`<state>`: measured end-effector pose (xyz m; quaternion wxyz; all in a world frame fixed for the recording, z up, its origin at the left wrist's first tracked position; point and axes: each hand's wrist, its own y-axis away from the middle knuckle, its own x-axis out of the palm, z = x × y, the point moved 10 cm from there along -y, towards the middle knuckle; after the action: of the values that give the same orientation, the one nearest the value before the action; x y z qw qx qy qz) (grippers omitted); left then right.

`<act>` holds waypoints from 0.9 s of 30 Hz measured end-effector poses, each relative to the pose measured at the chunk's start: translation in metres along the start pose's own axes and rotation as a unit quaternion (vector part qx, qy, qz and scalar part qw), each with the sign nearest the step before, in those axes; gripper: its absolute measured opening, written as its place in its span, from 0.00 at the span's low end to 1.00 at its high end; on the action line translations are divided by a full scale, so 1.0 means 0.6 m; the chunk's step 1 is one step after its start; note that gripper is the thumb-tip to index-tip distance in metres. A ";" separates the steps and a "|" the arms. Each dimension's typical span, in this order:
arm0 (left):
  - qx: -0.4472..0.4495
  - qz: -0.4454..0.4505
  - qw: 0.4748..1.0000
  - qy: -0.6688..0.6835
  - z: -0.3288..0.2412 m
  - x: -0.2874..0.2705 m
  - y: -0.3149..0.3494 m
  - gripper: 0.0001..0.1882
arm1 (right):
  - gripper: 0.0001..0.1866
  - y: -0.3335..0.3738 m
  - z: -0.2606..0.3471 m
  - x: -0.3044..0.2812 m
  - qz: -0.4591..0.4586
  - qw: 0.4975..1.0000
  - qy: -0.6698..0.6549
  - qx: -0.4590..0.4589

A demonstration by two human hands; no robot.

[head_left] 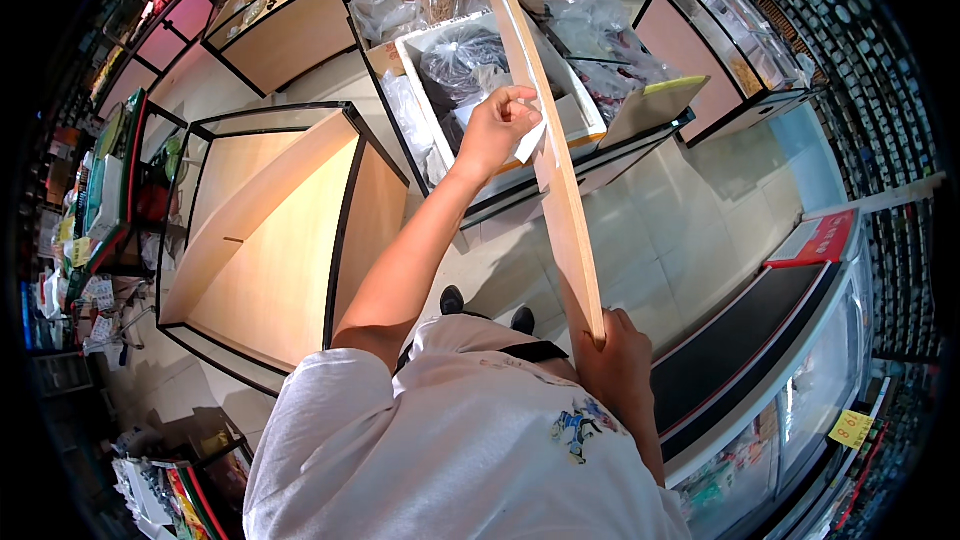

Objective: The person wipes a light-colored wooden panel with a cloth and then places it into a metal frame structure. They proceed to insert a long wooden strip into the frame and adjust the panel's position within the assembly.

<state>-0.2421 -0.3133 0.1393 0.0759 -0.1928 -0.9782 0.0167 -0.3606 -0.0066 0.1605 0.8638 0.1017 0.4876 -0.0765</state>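
A long, narrow light-wood board (570, 225) stands on edge in front of me, running from my right side away to the top of the head view. Around its near end my right hand (615, 355) is closed, with the fingers partly hidden behind the board. Farther up, my left hand (497, 132) is closed in a pinch beside the board's left face. A white strip (530, 143), like paper or tape, hangs from its fingers against the board. Another white line runs along the board's upper far edge.
On the left stands a black-framed wooden display bin (270, 240) with a curved panel inside. Ahead, a white foam box (412, 55) holds bagged goods, next to more plastic bags (600, 25). A glass-fronted freezer (770, 440) stands at right. Tiled floor (690, 230) lies between.
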 end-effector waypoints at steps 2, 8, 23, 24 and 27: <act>0.006 -0.020 1.000 0.004 0.008 -0.025 0.006 0.15 | 0.14 0.001 0.007 0.001 0.005 1.000 -0.015 0.000; 0.075 -0.191 0.953 -0.223 0.080 -0.184 -0.012 0.10 | 0.14 -0.003 0.009 -0.008 0.000 1.000 -0.026 0.000; -0.108 -0.015 0.899 -0.423 0.319 -0.272 0.435 0.14 | 0.13 -0.019 -0.039 -0.016 0.025 1.000 -0.011 0.009; -0.137 0.009 0.888 -0.439 0.336 -0.274 0.447 0.14 | 0.13 -0.017 -0.033 -0.017 0.014 1.000 -0.020 0.002; -0.186 0.062 0.841 -0.504 0.393 -0.292 0.474 0.14 | 0.14 -0.015 -0.010 -0.019 -0.006 0.999 -0.038 -0.015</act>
<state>-0.0120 -0.1178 -0.1359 -0.4660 -0.2285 -0.8523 -0.0659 -0.3737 -0.0136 0.1664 0.8826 0.0824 0.4561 -0.0785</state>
